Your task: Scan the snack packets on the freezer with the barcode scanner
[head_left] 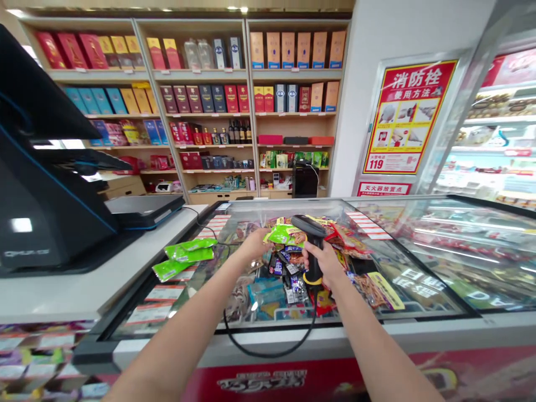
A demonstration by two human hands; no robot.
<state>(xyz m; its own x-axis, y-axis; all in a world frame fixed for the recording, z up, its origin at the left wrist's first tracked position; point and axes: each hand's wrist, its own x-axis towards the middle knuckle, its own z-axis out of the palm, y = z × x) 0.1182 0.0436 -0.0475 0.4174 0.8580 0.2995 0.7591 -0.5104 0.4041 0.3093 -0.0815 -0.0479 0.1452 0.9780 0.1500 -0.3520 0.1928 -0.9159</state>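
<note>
My left hand is closed on the left end of a bright green snack packet above the glass top of a freezer. Wrapped round the handle of a black barcode scanner is my right hand; the scanner's head is by the packet's right side. A black cable loops down from the handle. Beneath both hands lies a pile of mixed snack packets. Two more green packets rest on the freezer's left edge.
A counter at the left holds a black checkout terminal and a flat scale. The freezer stretches to the right. Behind stand shelves of boxes and bottles, and a red fire-hydrant poster hangs on the wall.
</note>
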